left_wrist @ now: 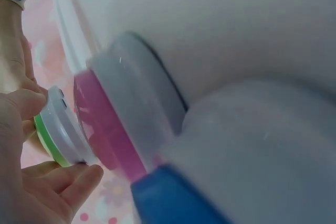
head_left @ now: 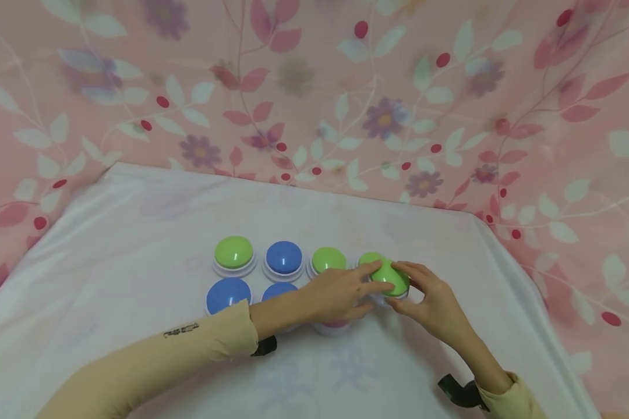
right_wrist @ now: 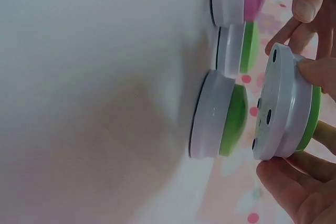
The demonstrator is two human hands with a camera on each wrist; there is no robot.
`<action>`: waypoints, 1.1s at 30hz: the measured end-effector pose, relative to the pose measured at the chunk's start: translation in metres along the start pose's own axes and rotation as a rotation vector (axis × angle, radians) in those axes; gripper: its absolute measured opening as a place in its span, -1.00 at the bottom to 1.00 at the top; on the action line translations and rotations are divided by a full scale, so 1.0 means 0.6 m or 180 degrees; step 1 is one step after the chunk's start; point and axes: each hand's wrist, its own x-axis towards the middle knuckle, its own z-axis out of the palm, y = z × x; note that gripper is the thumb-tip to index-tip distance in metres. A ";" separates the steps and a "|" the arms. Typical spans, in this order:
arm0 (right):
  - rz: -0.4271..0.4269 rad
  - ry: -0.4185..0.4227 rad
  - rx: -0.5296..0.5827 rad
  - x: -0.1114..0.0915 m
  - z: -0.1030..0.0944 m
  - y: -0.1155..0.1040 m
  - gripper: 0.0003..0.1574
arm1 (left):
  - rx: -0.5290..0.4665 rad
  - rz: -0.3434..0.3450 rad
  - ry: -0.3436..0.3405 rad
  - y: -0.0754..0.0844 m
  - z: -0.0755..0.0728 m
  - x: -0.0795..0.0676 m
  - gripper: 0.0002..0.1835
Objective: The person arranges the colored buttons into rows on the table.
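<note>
My right hand (head_left: pixel 432 299) grips a green-domed push button (head_left: pixel 390 280) by its white base, thumb on one side and fingers on the other. The button is tilted and held off the table, its underside with dark round feet showing in the right wrist view. Outstretched fingers of my left hand (head_left: pixel 340 294) lie against the green dome, and its thumb stands apart. Behind the held button is another green button (head_left: pixel 369 257). A pink button (left_wrist: pixel 107 121) on a white base sits beneath my left hand, mostly hidden by it in the head view.
More buttons stand in two rows: a green (head_left: pixel 234 253), a blue (head_left: pixel 284 258) and a green one (head_left: pixel 329 259) at the back, two blue ones (head_left: pixel 229 297) in front. A white cloth (head_left: pixel 398 378) covers the table. Pink floral fabric (head_left: pixel 314 87) hangs behind.
</note>
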 end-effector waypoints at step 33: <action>0.0214 -0.0239 0.0041 -0.071 0.035 -0.022 -0.17 | 0.0789 0.0740 -0.0172 0.032 0.035 -0.043 -0.44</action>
